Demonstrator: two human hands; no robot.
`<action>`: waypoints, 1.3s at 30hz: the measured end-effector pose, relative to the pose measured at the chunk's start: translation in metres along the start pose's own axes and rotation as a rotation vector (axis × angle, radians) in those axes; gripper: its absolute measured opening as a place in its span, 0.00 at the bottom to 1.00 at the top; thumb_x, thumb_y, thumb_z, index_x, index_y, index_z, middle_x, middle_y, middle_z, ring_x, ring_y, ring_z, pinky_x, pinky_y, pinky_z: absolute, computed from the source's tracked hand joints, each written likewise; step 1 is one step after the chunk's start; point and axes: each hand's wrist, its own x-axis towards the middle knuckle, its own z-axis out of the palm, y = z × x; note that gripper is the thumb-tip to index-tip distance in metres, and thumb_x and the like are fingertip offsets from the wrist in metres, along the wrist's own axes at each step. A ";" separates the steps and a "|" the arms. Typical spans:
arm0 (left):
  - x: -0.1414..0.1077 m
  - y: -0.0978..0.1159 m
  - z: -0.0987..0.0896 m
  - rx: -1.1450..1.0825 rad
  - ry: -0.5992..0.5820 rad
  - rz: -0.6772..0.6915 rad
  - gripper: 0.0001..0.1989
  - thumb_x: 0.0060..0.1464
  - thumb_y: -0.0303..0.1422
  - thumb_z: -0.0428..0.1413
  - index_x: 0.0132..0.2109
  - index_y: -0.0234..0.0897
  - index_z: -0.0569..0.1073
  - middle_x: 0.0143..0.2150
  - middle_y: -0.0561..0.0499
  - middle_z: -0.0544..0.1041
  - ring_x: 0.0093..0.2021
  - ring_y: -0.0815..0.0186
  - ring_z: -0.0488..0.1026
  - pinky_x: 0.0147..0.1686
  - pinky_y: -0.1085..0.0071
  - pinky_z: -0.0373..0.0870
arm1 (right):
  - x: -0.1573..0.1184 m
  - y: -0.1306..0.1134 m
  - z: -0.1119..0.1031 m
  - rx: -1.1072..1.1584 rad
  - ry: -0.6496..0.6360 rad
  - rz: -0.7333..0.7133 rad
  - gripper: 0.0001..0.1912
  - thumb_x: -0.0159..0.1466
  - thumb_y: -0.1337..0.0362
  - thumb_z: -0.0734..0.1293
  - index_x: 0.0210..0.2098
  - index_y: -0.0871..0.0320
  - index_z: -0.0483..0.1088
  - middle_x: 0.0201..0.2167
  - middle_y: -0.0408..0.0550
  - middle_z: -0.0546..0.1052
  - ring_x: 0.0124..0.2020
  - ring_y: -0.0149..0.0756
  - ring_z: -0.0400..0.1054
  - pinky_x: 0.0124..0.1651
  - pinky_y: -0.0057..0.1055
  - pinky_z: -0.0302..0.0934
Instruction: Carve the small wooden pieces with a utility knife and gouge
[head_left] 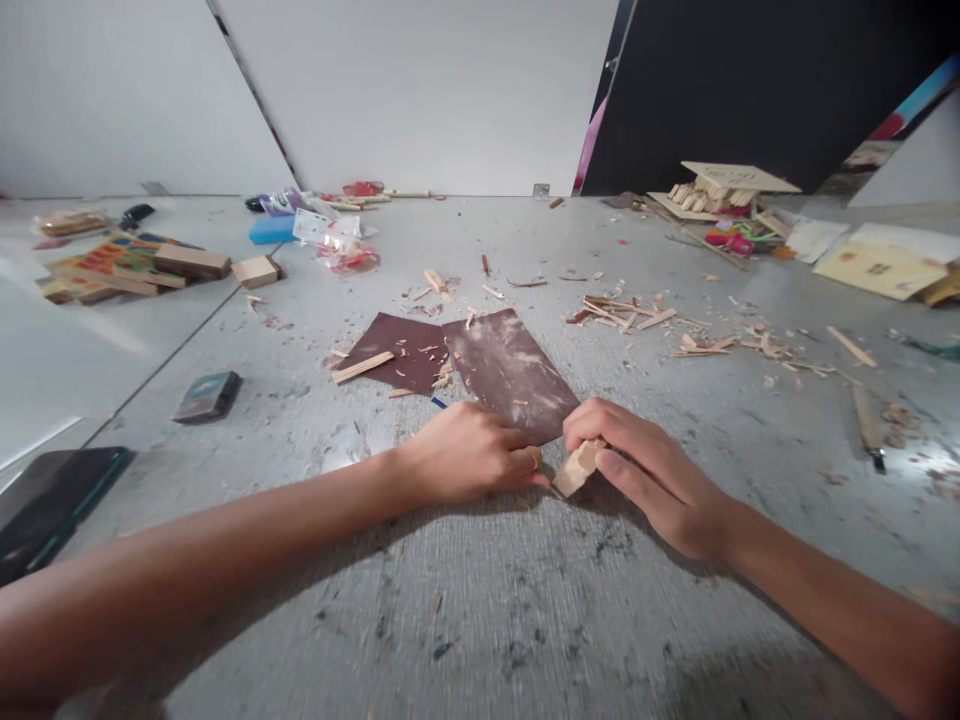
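Observation:
My right hand (652, 475) grips a small pale wood block (579, 468) between thumb and fingers. The block has uneven, faceted faces and is held tilted, low over the floor. Close on its left, my left hand (476, 455) is closed, knuckles up, its fingertips nearly meeting the block. A thin dark tip shows between those fingers and the block; what the left hand holds is mostly hidden. A narrow blue end (439, 402) pokes out behind the left hand, and I cannot tell if it belongs to that thing. Brown sandpaper (510, 365), dusted with wood powder, lies just beyond both hands.
A second sandpaper sheet (382, 345) carries wood strips and shavings. Wood splinters (622, 312) are scattered behind and right. A cutter-like tool (868, 425) lies far right. At left are a phone (60, 500), a small dark box (207, 396) and wood blocks (191, 262).

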 end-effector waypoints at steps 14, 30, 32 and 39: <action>-0.003 0.000 -0.007 -0.166 0.218 -0.109 0.24 0.74 0.42 0.45 0.31 0.35 0.72 0.24 0.52 0.71 0.23 0.67 0.67 0.22 0.68 0.58 | -0.002 0.002 -0.005 0.007 -0.028 0.006 0.12 0.74 0.55 0.57 0.48 0.53 0.66 0.44 0.50 0.69 0.45 0.44 0.65 0.49 0.42 0.60; 0.002 0.004 -0.010 -0.544 0.386 -0.608 0.13 0.73 0.33 0.44 0.41 0.35 0.69 0.27 0.54 0.69 0.26 0.70 0.67 0.26 0.73 0.67 | -0.002 0.008 0.008 0.158 0.018 0.341 0.11 0.69 0.62 0.68 0.50 0.52 0.68 0.47 0.49 0.80 0.44 0.42 0.77 0.45 0.38 0.71; -0.001 0.006 -0.011 -0.544 0.380 -0.608 0.13 0.73 0.34 0.45 0.41 0.35 0.70 0.26 0.56 0.68 0.24 0.70 0.64 0.24 0.72 0.64 | -0.003 0.009 0.008 0.150 0.078 0.359 0.11 0.66 0.58 0.71 0.45 0.54 0.72 0.39 0.47 0.82 0.38 0.41 0.77 0.39 0.36 0.71; -0.006 0.015 -0.018 -0.588 0.286 -0.428 0.18 0.74 0.36 0.41 0.42 0.34 0.71 0.33 0.49 0.73 0.30 0.67 0.70 0.30 0.70 0.67 | -0.007 0.006 0.007 0.658 0.119 0.617 0.18 0.64 0.52 0.74 0.48 0.57 0.73 0.37 0.52 0.83 0.34 0.41 0.79 0.34 0.34 0.73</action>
